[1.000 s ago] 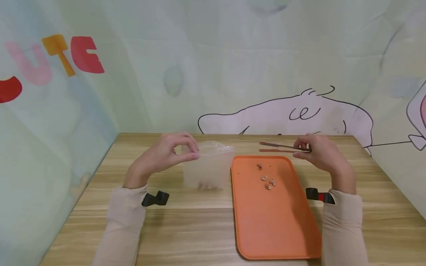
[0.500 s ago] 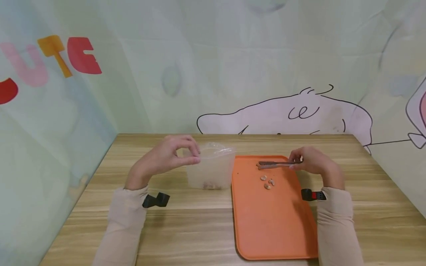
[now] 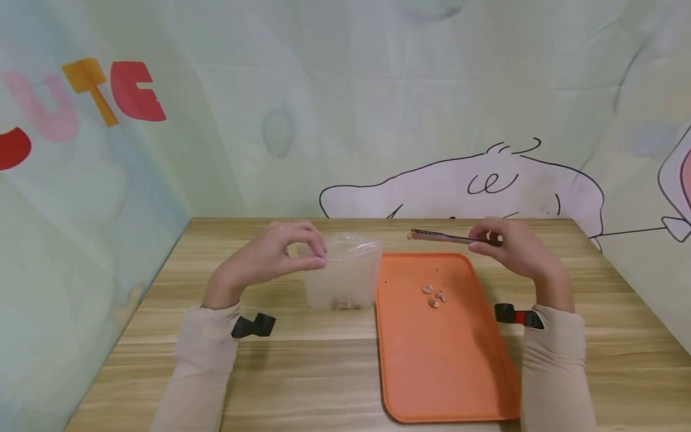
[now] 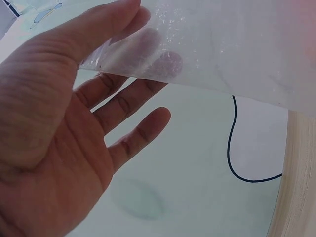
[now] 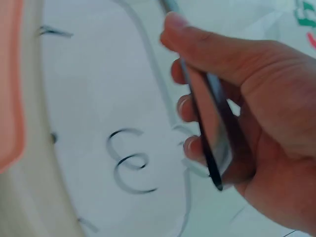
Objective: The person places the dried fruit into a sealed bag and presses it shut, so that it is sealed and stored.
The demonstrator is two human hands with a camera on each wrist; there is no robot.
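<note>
My left hand (image 3: 272,255) pinches the top edge of a translucent plastic zip bag (image 3: 342,273) standing on the table. In the left wrist view the thumb and some fingers sandwich the bag's film (image 4: 222,49), other fingers extending below it. Small pale-brown pieces (image 3: 345,303) lie at the bag's bottom. With my right hand (image 3: 520,252) I hold dark metal tongs (image 3: 445,236) level, over the tray's far edge. Their jaws are pressed together, a small brownish nut (image 3: 409,236) at the tip. Three cashew-like nuts (image 3: 434,303) lie on the orange tray (image 3: 442,366).
Wood-grain table (image 3: 302,378) extends around the tray and bag, backed by a printed cloth wall (image 3: 345,120). The tray stands immediately right of the bag. Tiny dark crumbs (image 3: 385,281) dot the tray's upper part.
The right hand lowered the tongs to the tray, closed them on the farthest nut, and lifted it up and slightly left. The left hand stays at the bag's edge.
</note>
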